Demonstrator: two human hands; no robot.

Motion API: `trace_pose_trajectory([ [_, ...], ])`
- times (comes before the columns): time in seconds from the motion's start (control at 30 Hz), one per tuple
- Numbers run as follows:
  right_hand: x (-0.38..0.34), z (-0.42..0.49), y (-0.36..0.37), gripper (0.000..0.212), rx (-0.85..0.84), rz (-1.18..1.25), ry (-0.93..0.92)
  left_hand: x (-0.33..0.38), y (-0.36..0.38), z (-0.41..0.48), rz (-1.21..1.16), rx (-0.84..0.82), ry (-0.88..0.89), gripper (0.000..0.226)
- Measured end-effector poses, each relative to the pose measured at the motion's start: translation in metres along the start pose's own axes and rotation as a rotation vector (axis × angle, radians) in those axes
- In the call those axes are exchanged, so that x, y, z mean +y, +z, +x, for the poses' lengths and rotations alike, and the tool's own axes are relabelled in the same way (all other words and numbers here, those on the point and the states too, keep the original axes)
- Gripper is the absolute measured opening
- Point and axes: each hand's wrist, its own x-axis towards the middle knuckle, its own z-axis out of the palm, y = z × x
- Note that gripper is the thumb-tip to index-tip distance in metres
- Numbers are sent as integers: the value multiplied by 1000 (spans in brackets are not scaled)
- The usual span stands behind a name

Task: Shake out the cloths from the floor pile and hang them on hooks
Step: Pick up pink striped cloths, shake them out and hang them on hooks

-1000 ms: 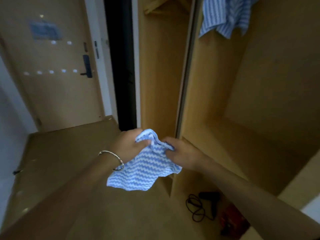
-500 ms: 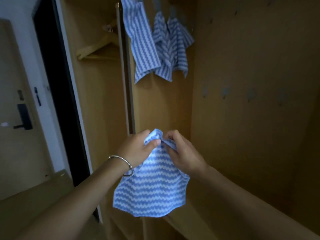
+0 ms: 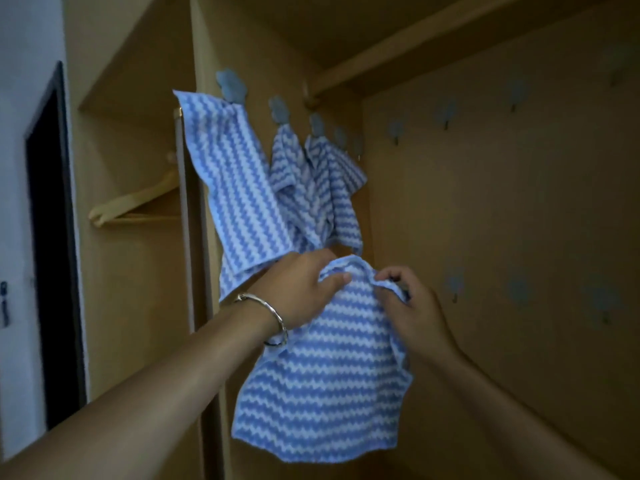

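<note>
A blue-and-white zigzag cloth (image 3: 329,386) hangs from both my hands inside the wooden wardrobe. My left hand (image 3: 298,289), with a metal bangle on its wrist, pinches the cloth's top edge on the left. My right hand (image 3: 412,306) grips the same edge on the right. Above them three matching cloths hang from grey hooks: a large one (image 3: 235,192) at the left, a middle one (image 3: 294,188) and a right one (image 3: 337,188). Two bare hooks (image 3: 341,136) follow on that panel, just right of the hung cloths.
The wardrobe's back wall carries more bare hooks, an upper row (image 3: 446,114) and a lower row (image 3: 453,284). A wooden rail (image 3: 398,50) runs overhead. In the left compartment hangs a wooden hanger (image 3: 135,202). A dark doorway (image 3: 52,237) lies at far left.
My view has swung up from the floor to the hooks. Both hands have lifted the cloth higher, up to the lower edges of the hung cloths, still holding its top edge.
</note>
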Motion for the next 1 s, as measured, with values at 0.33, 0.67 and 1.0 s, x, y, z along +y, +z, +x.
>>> trace_pose_trajectory([
  [0.33,33,94,-1,21,167,-140,-156,11,17,145,184,142,207,27],
  [0.67,78,234,-34,14,126,-322,-323,-10,26,257,557,183,208,17],
  [1.0,117,322,-32,23,272,-291,-359,-9,50,341,339,292,100,29],
])
